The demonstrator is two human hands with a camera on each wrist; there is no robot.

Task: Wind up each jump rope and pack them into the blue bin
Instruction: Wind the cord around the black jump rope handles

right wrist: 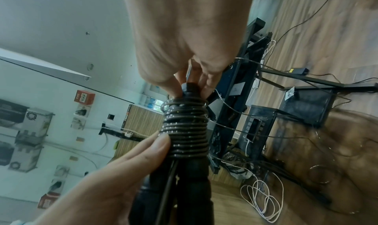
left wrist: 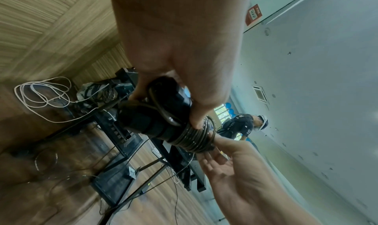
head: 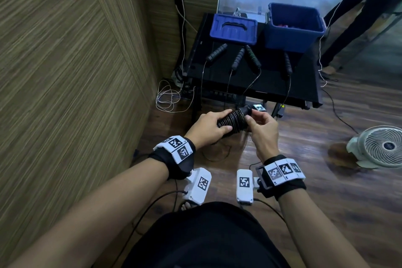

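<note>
We grip a black jump rope (head: 233, 120) in front of us above the wooden floor: 2 ribbed handles held side by side, bound by tight coils of dark glossy cord. Our left hand (head: 210, 128) wraps the handle ends; our right hand (head: 262, 126) pinches the bundle's far tip. The open blue bin (head: 293, 28) sits on the black table (head: 272, 85), well apart, with 4 loose handles (head: 238, 59) before it. A red wall box (left wrist: 254, 14) reads "FIRE".
</note>
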